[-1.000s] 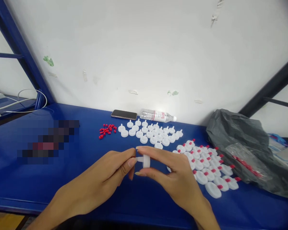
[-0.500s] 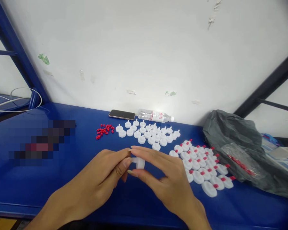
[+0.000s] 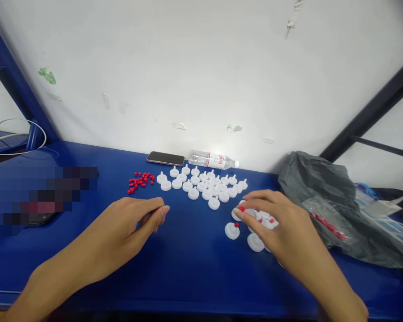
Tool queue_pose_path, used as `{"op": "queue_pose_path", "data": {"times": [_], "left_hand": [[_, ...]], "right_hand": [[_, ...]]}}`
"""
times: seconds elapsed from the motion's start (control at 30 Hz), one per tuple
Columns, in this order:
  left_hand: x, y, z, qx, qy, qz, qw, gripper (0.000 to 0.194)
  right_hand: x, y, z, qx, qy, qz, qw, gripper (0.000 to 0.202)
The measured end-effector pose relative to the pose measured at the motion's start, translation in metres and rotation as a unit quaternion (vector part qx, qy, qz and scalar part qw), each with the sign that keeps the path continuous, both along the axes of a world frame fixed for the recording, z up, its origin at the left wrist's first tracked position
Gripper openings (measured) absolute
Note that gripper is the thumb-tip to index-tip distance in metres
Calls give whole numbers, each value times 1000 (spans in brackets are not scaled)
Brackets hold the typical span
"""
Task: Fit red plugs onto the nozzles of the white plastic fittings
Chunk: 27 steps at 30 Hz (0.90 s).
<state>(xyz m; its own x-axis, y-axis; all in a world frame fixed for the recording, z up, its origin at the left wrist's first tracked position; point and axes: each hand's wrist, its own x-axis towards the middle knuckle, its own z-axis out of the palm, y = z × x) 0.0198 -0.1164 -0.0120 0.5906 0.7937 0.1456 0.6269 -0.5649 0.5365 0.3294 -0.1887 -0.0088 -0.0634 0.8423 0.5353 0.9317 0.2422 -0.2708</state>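
Observation:
My left hand [image 3: 137, 223] hovers over the table's middle, thumb and fingers pressed together; whatever they may hold is hidden. To the right, my right hand [image 3: 280, 223] is over a group of white round nozzle caps with red tips, its thumb and forefinger apart around a small red tip [image 3: 241, 208]. One red-tipped nozzle cap [image 3: 232, 231] lies just left of that group, apart from my fingers. Farther back is a cluster of white nozzle caps [image 3: 207, 194] with bare stems. Several small red tips [image 3: 141, 180] lie loose left of them.
A phone [image 3: 165, 158] and a clear plastic bottle [image 3: 211, 159] lie along the wall. A dark plastic bag [image 3: 298, 179] with a clear bag of red pieces [image 3: 329, 226] covers the right side. A blurred-out patch [image 3: 43, 197] is at the left of the blue table [image 3: 188, 277].
My hands have parted. The white nozzle cap formerly between them is out of my left fingers; my right hand has moved right, and a red-tipped cap now lies beside the group. The view shifted slightly.

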Motion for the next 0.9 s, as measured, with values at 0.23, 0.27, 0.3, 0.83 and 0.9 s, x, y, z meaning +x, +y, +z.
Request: {"op": "queue_pose_path", "data": {"times": [0.23, 0.27, 0.3, 0.83, 0.9], "left_hand": [[6, -1, -5, -4, 51, -17, 999, 50], [6, -1, -5, -6, 53, -21, 998, 50], [6, -1, -6, -6, 54, -23, 998, 50], [-25, 31, -26, 112, 141, 80, 980, 34], [-36, 39, -25, 113, 166, 111, 973, 35]], "right_hand": [[19, 2, -9, -131, -35, -82, 987, 6], [19, 3, -10, -154, -40, -88, 983, 6], [20, 4, -11, -169, -43, -88, 981, 7], [24, 10, -17, -256, -26, -51, 965, 12], [24, 9, -18, -262, -41, -50, 963, 13]]}}
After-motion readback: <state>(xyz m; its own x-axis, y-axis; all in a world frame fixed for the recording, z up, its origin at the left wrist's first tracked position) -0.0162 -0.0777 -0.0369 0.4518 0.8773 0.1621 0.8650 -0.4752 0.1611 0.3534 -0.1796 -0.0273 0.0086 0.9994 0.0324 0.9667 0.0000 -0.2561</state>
